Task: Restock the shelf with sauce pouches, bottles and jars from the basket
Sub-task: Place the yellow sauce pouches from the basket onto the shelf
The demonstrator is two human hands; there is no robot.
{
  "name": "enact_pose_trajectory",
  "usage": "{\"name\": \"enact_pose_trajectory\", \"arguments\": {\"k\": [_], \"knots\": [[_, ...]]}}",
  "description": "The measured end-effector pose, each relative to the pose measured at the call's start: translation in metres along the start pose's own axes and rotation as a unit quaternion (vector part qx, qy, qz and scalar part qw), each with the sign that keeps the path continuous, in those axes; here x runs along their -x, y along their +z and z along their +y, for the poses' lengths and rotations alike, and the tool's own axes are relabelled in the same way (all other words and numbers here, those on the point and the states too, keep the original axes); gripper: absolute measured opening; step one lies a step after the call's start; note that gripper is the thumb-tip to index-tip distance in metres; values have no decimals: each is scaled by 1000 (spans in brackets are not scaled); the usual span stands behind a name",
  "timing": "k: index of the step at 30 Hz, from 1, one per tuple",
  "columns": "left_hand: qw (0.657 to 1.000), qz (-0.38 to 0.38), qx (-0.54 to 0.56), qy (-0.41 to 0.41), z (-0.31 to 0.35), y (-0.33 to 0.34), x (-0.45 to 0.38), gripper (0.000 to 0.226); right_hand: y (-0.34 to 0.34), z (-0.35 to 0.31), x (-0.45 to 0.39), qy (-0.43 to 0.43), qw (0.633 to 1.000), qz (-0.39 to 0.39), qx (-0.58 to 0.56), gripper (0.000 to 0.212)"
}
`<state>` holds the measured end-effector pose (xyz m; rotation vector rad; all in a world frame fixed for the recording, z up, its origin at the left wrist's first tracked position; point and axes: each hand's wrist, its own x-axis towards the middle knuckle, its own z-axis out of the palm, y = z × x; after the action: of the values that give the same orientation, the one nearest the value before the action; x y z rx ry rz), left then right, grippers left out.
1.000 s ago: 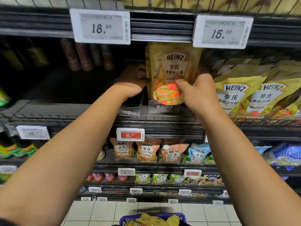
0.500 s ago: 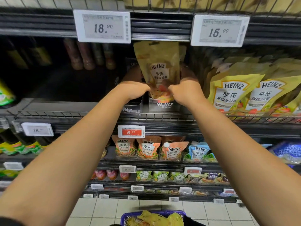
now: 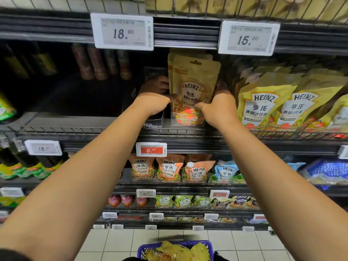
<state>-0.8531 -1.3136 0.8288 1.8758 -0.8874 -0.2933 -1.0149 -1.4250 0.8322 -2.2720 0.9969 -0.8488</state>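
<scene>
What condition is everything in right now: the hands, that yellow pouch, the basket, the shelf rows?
Left hand: gripping the pouch's left edge.
Right hand: pinching the pouch's right edge.
Heinz pouch: upright, bottom inside the clear display tray.
Clear display tray: on the shelf, holding pouches.
Yellow pouches to the right: leaning, stocked in rows.
Blue basket: on the floor, pouches inside.
Shelf space to the left: mostly dark, bottles at the back.

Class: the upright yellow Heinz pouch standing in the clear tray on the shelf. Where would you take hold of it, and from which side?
Grip the yellow Heinz pouch by its two side edges near the middle, coming from the front, as the left hand and right hand do. It stands flat and upright, its base sits in the clear tray, and the shelf above crowds its top.
</scene>
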Motion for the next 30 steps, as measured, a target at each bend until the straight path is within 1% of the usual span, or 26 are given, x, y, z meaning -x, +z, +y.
{"name": "enact_pose_trajectory", "arguments": {"k": [3, 5, 7, 9, 12, 15, 17, 20, 22, 25, 30], "knots": [[1000, 10, -22, 4, 2, -11, 5, 63, -3, 0, 7, 8, 1000, -16, 19, 50], [996, 6, -88, 14, -3, -21, 11, 59, -4, 1, 13, 18, 999, -25, 26, 56], [986, 13, -160, 41, -11, -31, 21, 48, -4, 5, 21, 27, 999, -29, 15, 61], [987, 29, -138, 81, -19, -39, 32, 33, -2, 11, 32, 24, 999, -26, -21, 64], [990, 45, -94, 94, -26, -47, 48, 26, 0, 20, 52, 8, 997, -7, -74, 62], [987, 75, -88, 109, -28, -49, 65, 23, -5, 29, 70, -16, 995, 19, -92, 45], [983, 101, -72, 139, -27, -50, 82, 23, -10, 37, 81, -31, 994, 28, -102, 35], [970, 149, -57, 183, -28, -48, 112, 21, -15, 55, 98, -40, 991, 18, -126, 28], [964, 170, -63, 194, -33, -44, 132, 19, -18, 70, 107, -48, 990, 4, -136, 27], [964, 179, -87, 177, -49, -33, 163, 17, -22, 97, 122, -41, 990, -33, -133, 25], [976, 179, -93, 78, -81, -5, 218, 22, -25, 153, 151, -7, 986, -127, -109, 26]]}}
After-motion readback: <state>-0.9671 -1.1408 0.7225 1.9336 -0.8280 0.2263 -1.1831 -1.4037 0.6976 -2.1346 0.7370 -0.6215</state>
